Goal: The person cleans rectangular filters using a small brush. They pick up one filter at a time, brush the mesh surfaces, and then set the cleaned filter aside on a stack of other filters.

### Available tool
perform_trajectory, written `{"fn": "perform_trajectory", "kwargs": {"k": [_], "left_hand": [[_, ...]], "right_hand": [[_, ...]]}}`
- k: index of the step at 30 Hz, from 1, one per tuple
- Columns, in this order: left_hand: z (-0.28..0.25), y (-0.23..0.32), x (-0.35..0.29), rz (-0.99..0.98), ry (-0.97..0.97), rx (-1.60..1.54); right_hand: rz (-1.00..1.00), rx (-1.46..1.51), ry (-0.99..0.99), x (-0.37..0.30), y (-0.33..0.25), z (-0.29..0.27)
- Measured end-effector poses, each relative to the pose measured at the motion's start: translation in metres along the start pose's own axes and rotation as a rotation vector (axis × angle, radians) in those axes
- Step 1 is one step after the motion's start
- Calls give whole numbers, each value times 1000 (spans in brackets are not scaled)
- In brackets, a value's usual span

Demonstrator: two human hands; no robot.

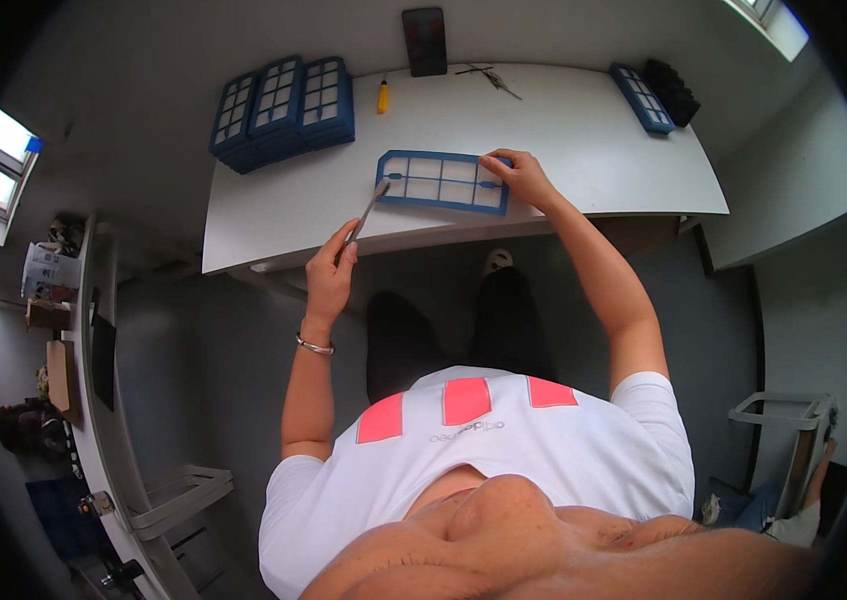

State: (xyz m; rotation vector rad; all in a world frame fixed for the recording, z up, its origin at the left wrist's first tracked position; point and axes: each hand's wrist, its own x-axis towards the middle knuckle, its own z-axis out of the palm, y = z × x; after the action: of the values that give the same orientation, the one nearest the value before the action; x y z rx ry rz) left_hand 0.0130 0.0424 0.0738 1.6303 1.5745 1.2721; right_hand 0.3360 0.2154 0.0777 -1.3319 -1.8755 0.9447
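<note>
Blue-framed panel [441, 181] lay long-ways crosswise, right corner pinched by right hand [525, 180]; left hand [331, 272] gripped metal tool [367, 213] at left end.

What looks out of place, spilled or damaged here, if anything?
Nothing looks spilled or plainly damaged. The untidy spot is the scatter of thin dark pieces, too small to identify, near the far edge of the white table: they lie crisscross, while the blue-framed panels at left are neatly stacked.
</note>
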Motion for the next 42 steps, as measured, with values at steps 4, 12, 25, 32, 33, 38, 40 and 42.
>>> {"fn": "perform_trajectory", "kwargs": {"k": [4,12,25,32,33,38,40,42], "left_hand": [[3,2,-1,61,-19,134],[2,6,4,-2,-22,187],[7,33,57,104,-177,593],[-20,27,65,97,-397,461],[-20,26,69,114,-411,477],[-32,23,63,117,-518,388],[-27,21,63,165,-504,348],[-14,19,62,87,-439,480]], "right_hand": [[6,-117,10,5,-1,-3],[-204,-634,135,-18,-4,26],[-330,-614,83,-20,-10,26],[-419,-521,-73,-15,-2,10],[-417,-515,-102,-14,-1,7],[-460,-461,-119,-14,1,9],[-472,-462,-137,-14,-1,10],[-465,-461,-134,-15,1,8]]}}
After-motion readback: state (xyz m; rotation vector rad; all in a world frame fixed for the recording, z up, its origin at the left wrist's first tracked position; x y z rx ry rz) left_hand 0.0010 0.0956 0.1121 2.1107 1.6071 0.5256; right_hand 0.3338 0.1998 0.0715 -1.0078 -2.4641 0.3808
